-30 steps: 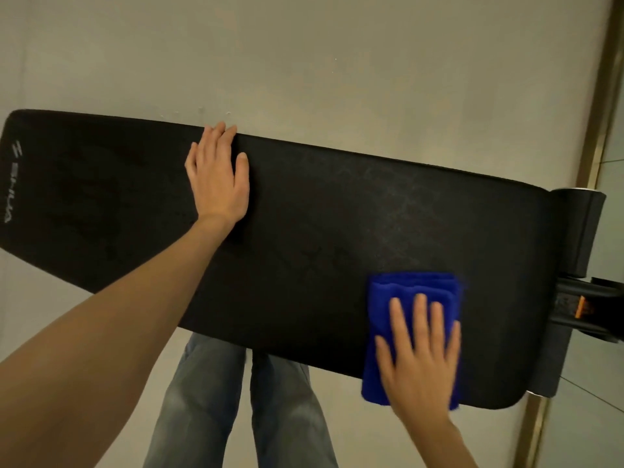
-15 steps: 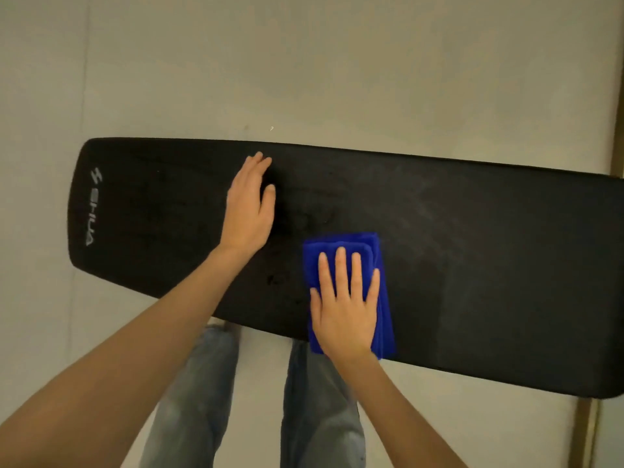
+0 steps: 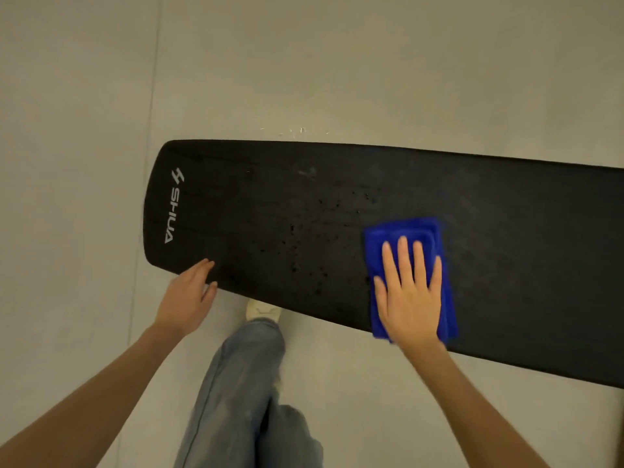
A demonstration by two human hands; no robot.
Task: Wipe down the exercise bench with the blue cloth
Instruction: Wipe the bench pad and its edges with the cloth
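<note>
The fingers (image 3: 403, 256) of the right hand (image 3: 410, 292) are being spread flat and pressed down on the blue cloth (image 3: 407, 231), nothing being gripped; the folded pad is simply being pinned under the palm, presumably so that even pressure is carried into the surface. Past the fingertips a strip of cloth is showing, and behind the heel of the hand its lower edge is hanging just over the near rim of the bench (image 3: 506, 231). To the thumb side, dark specks (image 3: 304, 244) are being left exposed on the black pad, so that stretch is judged not yet wiped. The wrist is being kept low and the forearm is running back toward the body, slanted rightward.

The left hand (image 3: 187, 298) is being held loosely open, with nothing in it; its fingertips (image 3: 207, 265) are touching the near edge of the pad close to the rounded end, apparently to steady the bench while the other hand is pushing. Just beyond those fingertips the white logo (image 3: 174, 206) is lying. That forearm is stretching back to the lower left, above the grey floor (image 3: 84, 163), beside a jeans leg (image 3: 243, 383) and a pale shoe (image 3: 263, 310).
</note>
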